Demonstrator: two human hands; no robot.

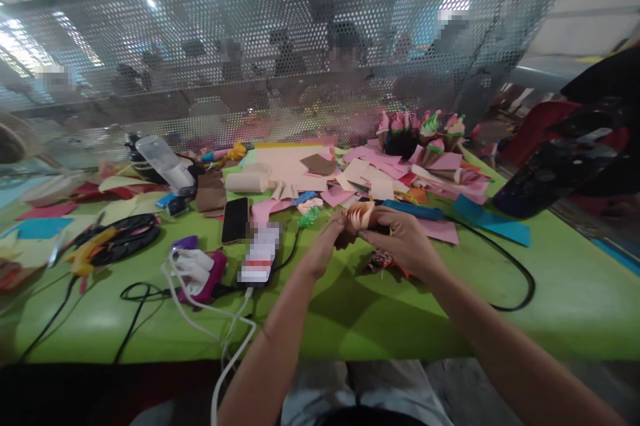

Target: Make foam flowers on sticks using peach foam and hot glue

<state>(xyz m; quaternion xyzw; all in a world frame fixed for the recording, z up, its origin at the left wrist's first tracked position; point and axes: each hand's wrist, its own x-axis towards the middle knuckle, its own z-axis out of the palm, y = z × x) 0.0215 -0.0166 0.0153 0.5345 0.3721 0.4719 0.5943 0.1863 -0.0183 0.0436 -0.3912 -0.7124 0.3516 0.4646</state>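
Note:
My left hand [325,246] and my right hand [403,239] meet above the green table [550,293], both pinched on a small pleated peach paper piece [361,215] with a brown paper base. The pleats fan upward between my fingertips. Just under my right hand lies a dark patterned paper scrap [383,259]. A small green crumpled scrap [309,217] rests a little to the left of my left hand.
Pink, peach and brown paper sheets [300,169] cover the table's far side, with paper cones [425,133] at the back right. A black phone [235,219], a tape roll [125,236], a clear bottle [163,159], white chargers [193,266] and a black cable [520,273] lie around. A perforated metal screen [300,46] stands behind.

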